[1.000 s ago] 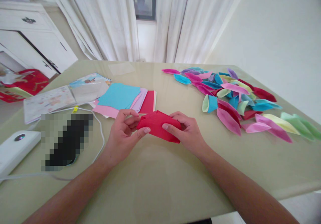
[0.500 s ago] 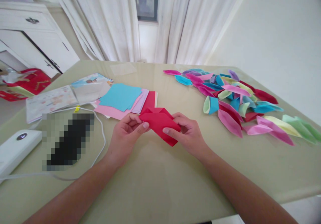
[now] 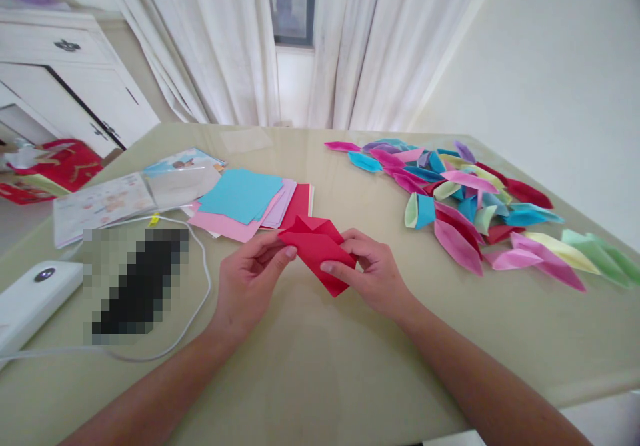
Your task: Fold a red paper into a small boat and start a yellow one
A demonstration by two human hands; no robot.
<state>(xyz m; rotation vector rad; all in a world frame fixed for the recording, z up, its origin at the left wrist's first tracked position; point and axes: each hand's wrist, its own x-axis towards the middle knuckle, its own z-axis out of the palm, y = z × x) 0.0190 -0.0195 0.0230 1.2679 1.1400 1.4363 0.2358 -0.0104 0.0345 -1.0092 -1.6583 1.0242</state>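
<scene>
A partly folded red paper [image 3: 320,249] is held up between both hands, over the middle of the table. My left hand [image 3: 253,276] pinches its left corner between thumb and fingers. On the right side, my right hand [image 3: 373,269] grips the paper, thumb on the near face and fingers behind. One pointed corner hangs down between the hands, and folded flaps stand along the top edge. Just behind the left hand lies a stack of coloured sheets, with a blue sheet [image 3: 240,195] on top and red ones [image 3: 299,205] at its right.
Many folded paper pieces [image 3: 467,179] are heaped at the right of the table [image 3: 310,379]. Further left are booklets [image 3: 105,206], a white cable [image 3: 207,266], a white device [image 3: 37,306] and a pixelated dark object [image 3: 140,283]. Curtains hang behind.
The red paper has tilted a little, its lower corner shifting left and down. The flaps at its top stand more open. Both hands keep their hold, the right one slightly further left.
</scene>
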